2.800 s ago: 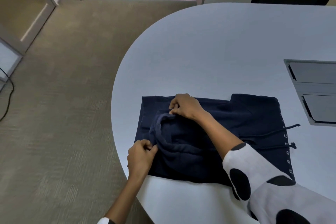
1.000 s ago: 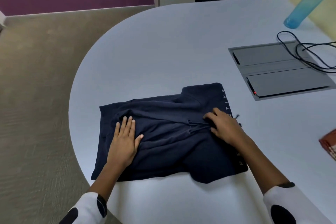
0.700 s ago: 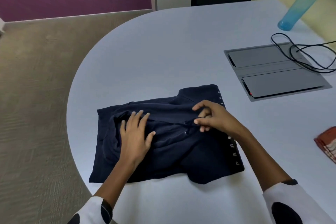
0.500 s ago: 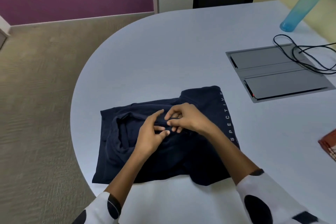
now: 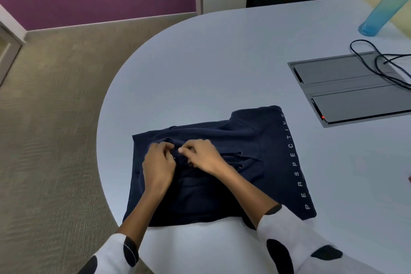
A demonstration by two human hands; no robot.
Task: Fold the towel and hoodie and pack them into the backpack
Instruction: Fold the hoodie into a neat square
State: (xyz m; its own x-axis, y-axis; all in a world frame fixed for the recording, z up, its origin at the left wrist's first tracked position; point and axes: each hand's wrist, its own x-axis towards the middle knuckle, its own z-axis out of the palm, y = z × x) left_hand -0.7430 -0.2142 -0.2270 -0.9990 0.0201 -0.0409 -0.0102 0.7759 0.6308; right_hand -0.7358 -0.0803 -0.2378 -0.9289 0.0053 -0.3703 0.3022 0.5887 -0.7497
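Note:
A navy hoodie point(image 5: 266, 162) lies partly folded on the pale table point(image 5: 222, 62), near its rounded front-left edge, with white "PERSPECTIVE" lettering along its right side. My left hand point(image 5: 159, 167) and my right hand point(image 5: 203, 155) sit close together on its left half. Both have curled fingers that pinch the dark fabric and drawstring between them. Two drawstring eyelets show just right of my right hand. No towel or backpack is in view.
A grey recessed panel point(image 5: 355, 91) sits in the table at the right, with a black cable point(image 5: 382, 66) looped over it. A blue bottle point(image 5: 382, 9) stands at the far right back. Carpet lies left of the table edge.
The hood has been folded down onto the body. My right hand moved from the hoodie's right side to its left half, drawing the drawstring along, and my left hand went from flat to pinching beside it.

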